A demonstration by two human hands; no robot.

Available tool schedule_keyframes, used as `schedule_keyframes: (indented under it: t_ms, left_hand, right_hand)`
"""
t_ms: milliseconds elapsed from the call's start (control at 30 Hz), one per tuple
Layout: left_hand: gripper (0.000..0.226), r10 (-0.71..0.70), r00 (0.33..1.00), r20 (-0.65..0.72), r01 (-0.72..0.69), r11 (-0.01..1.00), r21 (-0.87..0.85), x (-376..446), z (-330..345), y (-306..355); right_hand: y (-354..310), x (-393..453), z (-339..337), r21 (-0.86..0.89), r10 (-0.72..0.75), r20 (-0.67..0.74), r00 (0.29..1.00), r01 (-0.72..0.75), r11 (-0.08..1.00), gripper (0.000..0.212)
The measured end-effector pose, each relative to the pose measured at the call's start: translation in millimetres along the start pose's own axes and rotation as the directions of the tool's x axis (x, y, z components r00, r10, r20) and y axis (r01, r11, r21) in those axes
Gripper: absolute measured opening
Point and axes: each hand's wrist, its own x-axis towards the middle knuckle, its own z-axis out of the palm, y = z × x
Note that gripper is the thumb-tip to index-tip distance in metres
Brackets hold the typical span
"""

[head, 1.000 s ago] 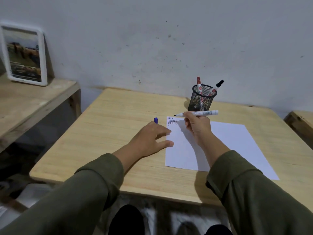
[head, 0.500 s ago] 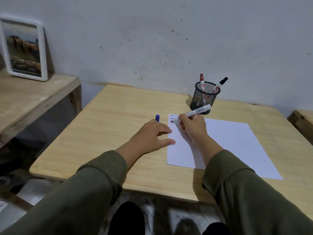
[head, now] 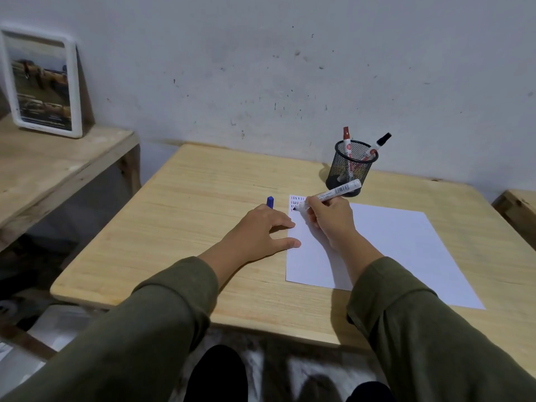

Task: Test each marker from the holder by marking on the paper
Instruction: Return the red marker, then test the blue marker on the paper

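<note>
A white sheet of paper (head: 388,245) lies on the wooden table (head: 188,216), with rows of short red, blue and dark marks in its top left corner. My right hand (head: 330,219) grips a white marker (head: 333,194), its dark tip touching the paper below those marks. My left hand (head: 261,230) rests on the table at the paper's left edge, fingers on the sheet; a blue cap (head: 270,202) sticks up from behind it. A black mesh holder (head: 349,169) stands behind the paper with a red-capped marker (head: 346,137) and a black-capped marker (head: 378,143) in it.
A white-framed picture (head: 43,82) leans on the wall on a lower wooden shelf (head: 58,169) at the left. Another wooden surface (head: 519,210) shows at the right edge. The wall runs right behind the table.
My right hand brought the marker from held level above the paper down to its top left corner, tip now on the sheet. My left hand stayed in place.
</note>
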Motion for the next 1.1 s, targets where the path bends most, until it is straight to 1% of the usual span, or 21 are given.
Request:
schedule_keyframes:
  t_ms: [233, 300, 367, 400, 433, 467, 500, 533, 567, 633, 667, 733, 800, 867, 900, 967, 1033, 1100]
  left_hand:
    - [0.051, 0.005, 1.0, -0.011, -0.005, 1.0, -0.005, 0, 0, -1]
    - [0.05, 0.013, 1.0, -0.009, -0.013, 1.0, 0.002, 1, 1, -2]
    - [0.047, 0.035, 0.999, -0.031, -0.036, 0.999, -0.01, 1, 1, -1]
    - [0.043, 0.058, 0.994, -0.093, -0.06, 0.998, -0.023, 0, 1, -1]
    - [0.039, 0.077, 0.976, -0.202, -0.084, 0.996, -0.024, 2, 2, -2]
    - [0.034, 0.078, 0.941, -0.329, -0.087, 0.996, -0.011, 3, 2, -4]
    - [0.031, 0.043, 0.899, -0.436, -0.054, 0.998, -0.014, 5, 1, -6]
    - [0.032, -0.025, 0.87, -0.492, 0.001, 0.999, -0.05, 7, -2, -7]
    - [0.035, -0.097, 0.864, -0.493, 0.057, 0.994, -0.096, 9, -5, -8]
    - [0.041, -0.205, 0.905, -0.372, 0.156, 0.975, -0.158, 15, -9, -11]
    - [0.042, -0.217, 0.923, -0.317, 0.18, 0.973, -0.143, 18, -10, -13]
    - [0.039, -0.218, 0.944, -0.249, 0.192, 0.974, -0.123, 26, -10, -13]
    - [0.03, -0.231, 0.948, -0.217, 0.205, 0.969, -0.137, 31, -8, -11]
    - [0.021, -0.249, 0.939, -0.237, 0.214, 0.963, -0.165, 35, -6, -7]
    - [0.017, -0.278, 0.923, -0.266, 0.217, 0.947, -0.237, 36, -6, -3]
    - [0.014, -0.393, 0.869, -0.301, 0.225, 0.856, -0.466, 39, -9, 7]
    - [0.016, -0.5, 0.824, -0.267, 0.21, 0.707, -0.675, 44, -11, 18]
    - [0.022, -0.522, 0.832, -0.186, 0.156, 0.542, -0.826, 47, -14, 29]
  right_hand:
    - [-3, -2, -1, 0.005, 0.015, 0.009, 1.0, -0.015, 1.0, 0.023]
    - [-4, -3, -2, 0.05, 0.026, -0.001, 1.0, -0.026, 0.998, 0.02]
    - [-8, -5, -3, 0.156, 0.047, -0.012, 0.999, -0.045, 0.987, 0.017]
    - [-10, -6, -4, 0.228, 0.061, -0.015, 0.998, -0.056, 0.972, 0.017]
    - [-13, -7, -5, 0.301, 0.077, -0.015, 0.997, -0.069, 0.951, 0.018]
    - [-15, -9, -7, 0.365, 0.094, -0.012, 0.995, -0.084, 0.927, 0.021]
    - [-17, -9, -8, 0.414, 0.111, -0.006, 0.994, -0.099, 0.905, 0.022]
    - [-19, -10, -9, 0.445, 0.124, 0.0, 0.992, -0.111, 0.889, 0.022]
    - [-20, -10, -9, 0.463, 0.133, 0.003, 0.991, -0.119, 0.878, 0.022]
    - [-23, -11, -11, 0.471, 0.137, 0.006, 0.99, -0.124, 0.873, 0.021]
    - [-25, -10, -12, 0.47, 0.136, 0.009, 0.991, -0.125, 0.874, 0.021]
    - [-30, -10, -14, 0.475, 0.125, 0.023, 0.992, -0.121, 0.872, 0.021]
    - [-35, -10, -17, 0.5, 0.106, 0.034, 0.994, -0.109, 0.859, 0.021]
    - [-40, -9, -20, 0.519, 0.094, 0.042, 0.995, -0.102, 0.849, 0.017]
    - [-42, -10, -22, 0.523, 0.09, 0.047, 0.995, -0.101, 0.846, 0.013]
    - [-48, -10, -25, 0.53, 0.074, 0.053, 0.996, -0.091, 0.843, 0.005]
    - [-54, -10, -30, 0.529, 0.053, 0.051, 0.997, -0.072, 0.845, 0.005]
    - [-61, -11, -34, 0.527, 0.034, 0.049, 0.998, -0.055, 0.848, 0.008]
